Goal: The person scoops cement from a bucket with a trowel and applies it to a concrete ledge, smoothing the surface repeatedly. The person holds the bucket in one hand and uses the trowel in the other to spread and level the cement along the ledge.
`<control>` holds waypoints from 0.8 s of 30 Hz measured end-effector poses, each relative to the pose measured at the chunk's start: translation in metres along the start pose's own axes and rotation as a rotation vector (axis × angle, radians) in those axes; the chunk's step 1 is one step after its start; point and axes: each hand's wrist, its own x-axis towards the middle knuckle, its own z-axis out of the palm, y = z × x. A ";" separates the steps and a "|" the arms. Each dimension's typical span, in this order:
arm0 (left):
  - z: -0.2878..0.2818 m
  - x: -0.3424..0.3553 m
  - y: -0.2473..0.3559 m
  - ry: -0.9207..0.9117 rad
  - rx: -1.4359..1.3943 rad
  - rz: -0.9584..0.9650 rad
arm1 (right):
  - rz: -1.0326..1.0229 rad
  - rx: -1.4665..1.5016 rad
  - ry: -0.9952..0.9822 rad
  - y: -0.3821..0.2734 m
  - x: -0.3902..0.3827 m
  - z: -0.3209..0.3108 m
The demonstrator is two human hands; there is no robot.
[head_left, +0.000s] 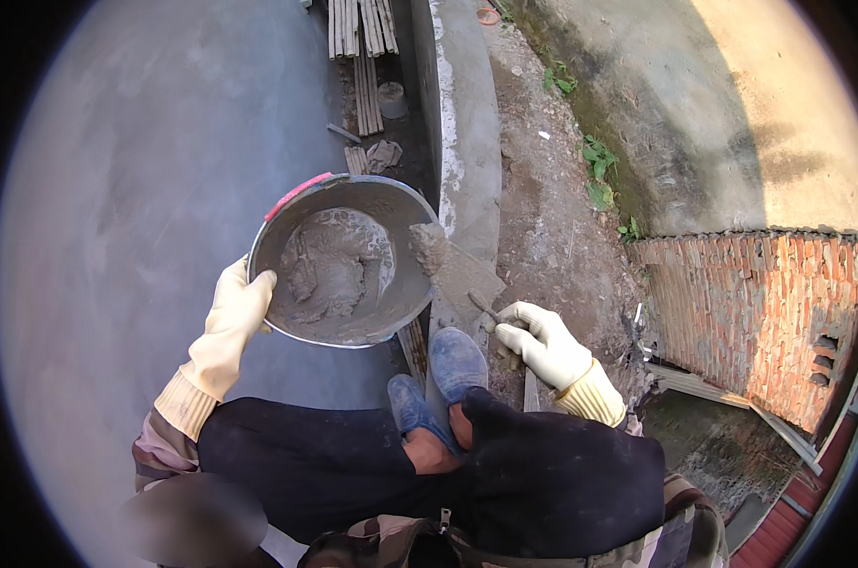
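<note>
My left hand [234,305], in a cream glove, grips the left rim of a round bucket [412,284] and holds it tilted toward me. Wet grey mortar [327,265] lies in the bottom of the bucket. In my right hand [548,348], gloved the same way, is the handle of a trowel [472,284]. Its flat blade is smeared with mortar, and a lump sits on the tip at the bucket's right rim. A pink-red strip wraps part of the far left rim.
My blue shoes [459,362] stand by a narrow concrete wall top [472,142]. Wooden strips [367,90] and a small pail [392,99] lie in the gap beyond. Smooth grey concrete [145,170] spreads at left; dirt ground and a brick wall [760,312] are at right.
</note>
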 end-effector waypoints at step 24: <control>0.001 0.005 -0.008 0.044 0.016 -0.077 | -0.150 -0.941 0.374 0.060 0.045 -0.092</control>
